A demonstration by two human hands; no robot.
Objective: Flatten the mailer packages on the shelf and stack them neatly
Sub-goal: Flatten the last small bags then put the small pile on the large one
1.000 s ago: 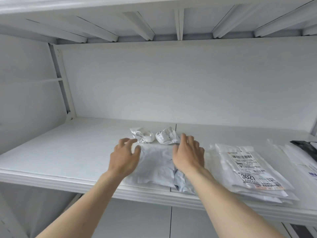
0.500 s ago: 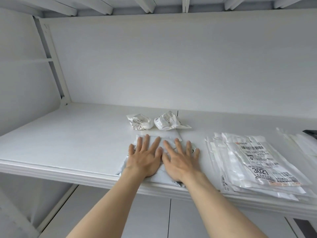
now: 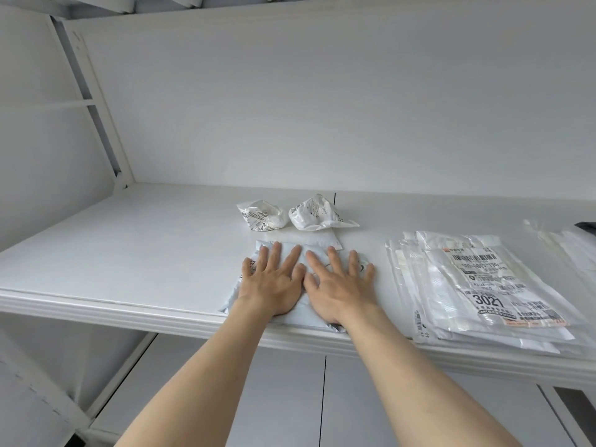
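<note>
Flat, open-palmed, our grip holds nothing: left hand and right hand press a grey mailer against the shelf near edge, squeezing air out; two crumpled mailers wait beyond, flattened stack right.

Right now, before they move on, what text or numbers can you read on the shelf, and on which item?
"3021": large black digits on the label of the top mailer of the flattened stack.
Barcode and small lines on that label: too blurred to read.
Print on the left crumpled mailer and the right crumpled mailer: too small to read.
Mailer under the hands: print mostly covered, unreadable.
</note>
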